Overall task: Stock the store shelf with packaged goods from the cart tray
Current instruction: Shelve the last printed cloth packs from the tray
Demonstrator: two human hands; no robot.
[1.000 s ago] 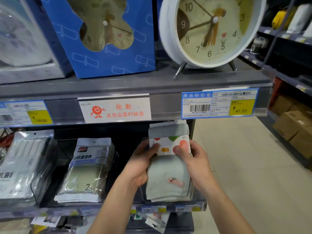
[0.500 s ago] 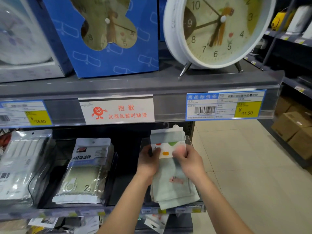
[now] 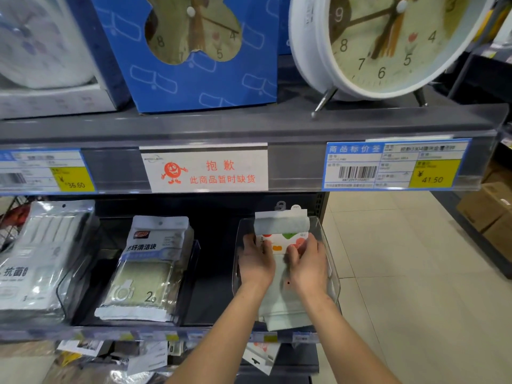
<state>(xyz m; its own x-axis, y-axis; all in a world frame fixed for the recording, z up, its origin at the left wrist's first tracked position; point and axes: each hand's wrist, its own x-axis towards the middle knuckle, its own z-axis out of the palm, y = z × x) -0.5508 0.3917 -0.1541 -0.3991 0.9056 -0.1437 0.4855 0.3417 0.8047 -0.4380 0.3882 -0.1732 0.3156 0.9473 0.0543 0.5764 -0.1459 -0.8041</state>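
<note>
2 hands are settling a towel pack [image 3: 281, 227] into the clear bin [image 3: 330, 259] on the lower shelf [image 3: 216, 300].
Left hand [image 3: 256, 266] and right hand [image 3: 308, 266], arms outstretched, are gripping its printed band with curled fingers; 1 second ago they were holding it higher.

On your right, pale beige floor tiles [image 3: 401, 273] reach brown cardboard boxes [image 3: 496, 209] at the foot of a dark neighbouring shelf unit [image 3: 482, 76].
</note>
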